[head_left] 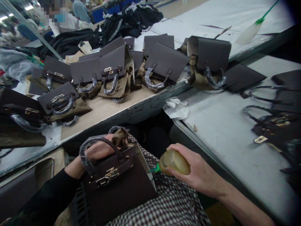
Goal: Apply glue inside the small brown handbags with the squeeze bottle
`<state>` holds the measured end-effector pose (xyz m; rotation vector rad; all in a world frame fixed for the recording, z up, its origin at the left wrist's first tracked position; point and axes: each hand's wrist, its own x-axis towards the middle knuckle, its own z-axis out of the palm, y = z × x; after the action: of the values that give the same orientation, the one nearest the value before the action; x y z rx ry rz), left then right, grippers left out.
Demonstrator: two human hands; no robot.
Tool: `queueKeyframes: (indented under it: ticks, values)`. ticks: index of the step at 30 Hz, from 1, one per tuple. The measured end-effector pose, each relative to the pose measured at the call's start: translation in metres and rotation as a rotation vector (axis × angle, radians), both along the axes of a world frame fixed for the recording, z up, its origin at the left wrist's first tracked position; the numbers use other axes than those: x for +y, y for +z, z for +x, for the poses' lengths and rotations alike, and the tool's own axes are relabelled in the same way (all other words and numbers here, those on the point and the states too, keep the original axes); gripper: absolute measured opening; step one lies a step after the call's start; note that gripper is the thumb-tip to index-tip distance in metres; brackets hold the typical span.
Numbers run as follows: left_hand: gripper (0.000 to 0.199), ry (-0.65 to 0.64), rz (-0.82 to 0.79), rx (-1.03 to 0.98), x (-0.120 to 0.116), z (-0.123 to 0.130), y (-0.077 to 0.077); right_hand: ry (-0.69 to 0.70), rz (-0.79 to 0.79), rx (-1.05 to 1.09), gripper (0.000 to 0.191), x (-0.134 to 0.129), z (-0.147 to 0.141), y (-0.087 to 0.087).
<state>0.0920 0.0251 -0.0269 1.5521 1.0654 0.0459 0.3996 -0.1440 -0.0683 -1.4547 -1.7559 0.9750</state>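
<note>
A dark brown handbag (122, 191) with gold hardware and plastic-wrapped handles rests on my lap, over a checked cloth. My left hand (101, 149) reaches through under its handle and grips the bag's upper part beside the bunched olive lining (120, 137). In my right hand (191, 171) is a squeeze bottle (175, 161) of yellowish liquid, its green nozzle pointing left. The nozzle tip is at the bag's right side edge, near the pale inner strip; whether it touches cannot be made out.
Several similar bags stand along the table (94, 117) ahead. More bags and crumpled white paper (176, 107) lie on the right table (216, 125). Another bottle (249, 33) lies at the upper right. A person (68, 23) is beyond black cloth (127, 25).
</note>
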Motion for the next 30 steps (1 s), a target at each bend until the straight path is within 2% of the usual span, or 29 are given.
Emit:
queueKeyframes:
  ticks: [5, 9, 11, 14, 16, 18, 20, 22, 26, 30]
  values:
    - [0.024, -0.022, 0.016, 0.060, -0.004, 0.000, 0.007, 0.016, -0.049, -0.003, 0.036, 0.000, 0.000, 0.004]
    - [0.026, -0.011, 0.042, 0.107, -0.010, -0.005, 0.018, -0.054, -0.203, 0.040, 0.030, 0.005, 0.003, 0.006]
    - [0.027, 0.004, 0.042, 0.067, -0.014, -0.008, 0.030, -0.100, -0.324, 0.127, 0.032, 0.007, 0.007, 0.004]
    - [0.023, 0.018, 0.015, -0.112, -0.019, -0.012, 0.053, -0.173, -0.478, 0.365, 0.041, 0.009, 0.015, -0.002]
    - [0.021, -0.040, 0.087, -0.179, -0.021, -0.015, 0.066, -0.251, -0.480, 0.514, 0.043, 0.009, 0.021, -0.007]
    - [0.017, -0.139, 0.246, -0.125, -0.023, -0.020, 0.072, -0.358, -0.409, 0.602, 0.041, 0.008, 0.027, -0.011]
    - [0.019, -0.196, 0.342, -0.056, -0.027, -0.024, 0.069, -0.458, -0.319, 0.617, 0.041, 0.006, 0.032, -0.017]
    - [0.025, -0.202, 0.340, -0.036, -0.033, -0.028, 0.058, -0.508, -0.261, 0.545, 0.043, 0.002, 0.034, -0.024]
    - [0.021, -0.150, 0.345, -0.057, -0.048, -0.034, 0.035, -0.489, -0.226, 0.288, 0.050, -0.003, 0.028, -0.036]
    - [0.017, -0.142, 0.377, -0.097, -0.058, -0.038, 0.030, -0.447, -0.112, 0.151, 0.048, 0.007, 0.011, -0.039]
